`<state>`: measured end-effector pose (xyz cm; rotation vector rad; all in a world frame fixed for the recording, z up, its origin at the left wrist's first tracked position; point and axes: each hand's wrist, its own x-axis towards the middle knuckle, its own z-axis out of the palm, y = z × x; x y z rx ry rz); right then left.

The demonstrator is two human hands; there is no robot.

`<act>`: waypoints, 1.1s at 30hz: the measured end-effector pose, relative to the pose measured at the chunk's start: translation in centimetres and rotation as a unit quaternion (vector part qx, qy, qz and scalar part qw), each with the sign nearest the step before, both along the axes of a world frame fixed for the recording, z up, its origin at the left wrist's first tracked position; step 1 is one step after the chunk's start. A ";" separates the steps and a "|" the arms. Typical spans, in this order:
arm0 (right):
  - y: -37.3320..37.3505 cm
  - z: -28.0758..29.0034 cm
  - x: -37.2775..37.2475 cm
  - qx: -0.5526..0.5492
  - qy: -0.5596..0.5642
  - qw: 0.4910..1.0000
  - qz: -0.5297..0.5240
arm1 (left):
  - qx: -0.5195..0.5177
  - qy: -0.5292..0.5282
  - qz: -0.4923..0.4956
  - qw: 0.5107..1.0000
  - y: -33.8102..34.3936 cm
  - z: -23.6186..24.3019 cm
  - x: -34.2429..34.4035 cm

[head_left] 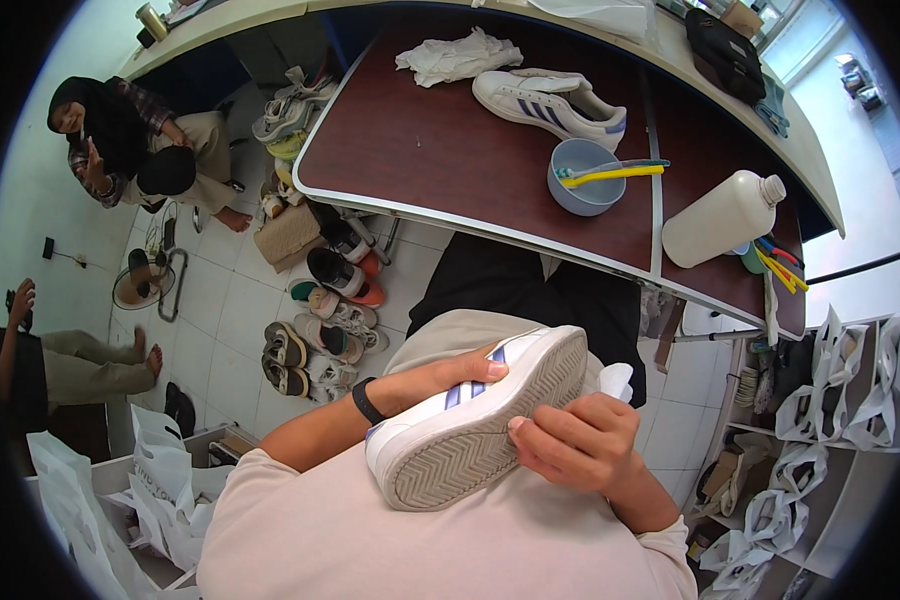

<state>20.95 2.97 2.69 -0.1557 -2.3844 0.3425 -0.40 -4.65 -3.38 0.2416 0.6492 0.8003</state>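
Observation:
My left hand (pixel 448 378) holds a white sneaker (pixel 475 420) with purple stripes against my lap, its ridged sole facing up. My right hand (pixel 573 442) presses on the sole's edge and grips a white cloth (pixel 615 380) that sticks out above the fingers. A black band sits on my left wrist. The matching white sneaker (pixel 550 103) lies on the dark red table (pixel 420 150) beside a crumpled white cloth (pixel 458 55). A blue bowl (pixel 582 178) holds a yellow toothbrush (pixel 615 175) and a teal one.
A white plastic bottle (pixel 722 218) lies at the table's right, more brushes beside it. Several shoes and sandals (pixel 320 320) litter the tiled floor at left. Two people sit on the floor at far left. White bags (pixel 840 400) hang at right, more at lower left.

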 end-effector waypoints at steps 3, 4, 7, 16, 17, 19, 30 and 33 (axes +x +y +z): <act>-0.4 -0.2 0.3 0.019 -0.012 1.000 0.015 | -0.003 0.007 -0.005 1.000 0.0 0.0 -0.2; -0.5 -0.2 0.5 0.027 -0.017 0.999 0.031 | -0.004 0.014 -0.013 1.000 0.0 -0.1 -0.2; -0.4 -0.2 0.4 0.005 0.002 1.000 0.015 | 0.004 0.005 0.004 1.000 -0.2 -0.4 0.0; -0.4 0.2 0.0 0.036 -0.020 0.999 0.028 | 0.001 0.008 0.006 1.000 -0.1 0.0 -0.1; -0.2 0.1 0.0 0.037 -0.020 0.999 0.027 | 0.002 0.008 0.005 1.000 0.0 0.3 -0.1; -0.1 -0.2 -0.2 0.022 -0.001 1.000 -0.005 | -0.006 0.016 0.009 1.000 -0.1 1.0 0.0; 0.2 -0.3 0.2 -0.017 0.012 1.000 0.016 | -0.002 0.018 -0.002 1.000 0.2 0.4 0.1; -0.2 -0.4 0.2 0.002 0.004 1.000 0.010 | 0.001 0.020 -0.008 1.000 0.2 0.7 0.0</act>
